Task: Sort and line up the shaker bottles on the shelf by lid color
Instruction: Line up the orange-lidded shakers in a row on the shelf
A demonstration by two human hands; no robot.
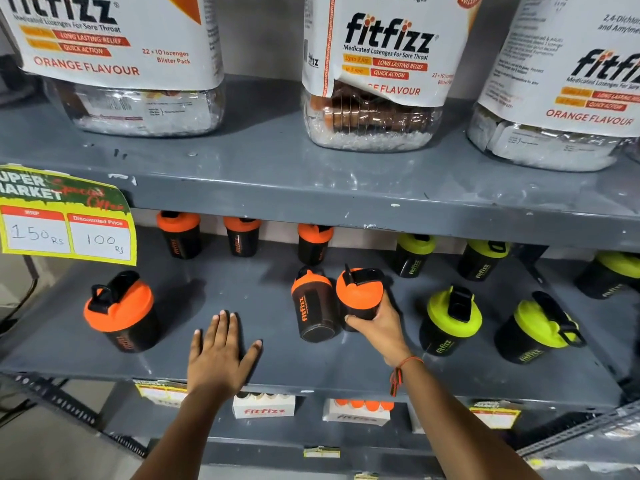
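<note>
One orange-lidded shaker (360,299) upright in right hand (377,327), lid up

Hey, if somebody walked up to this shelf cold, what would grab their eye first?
Probably the bright lids on the middle shelf: orange-lidded shakers on the left and centre, lime-lidded shakers on the right. The right hand grips one orange-lidded bottle at centre, while the left hand hovers open over the bare shelf. Above stand big fitfizz lozenge jars, and a yellow price tag hangs at left.
</note>
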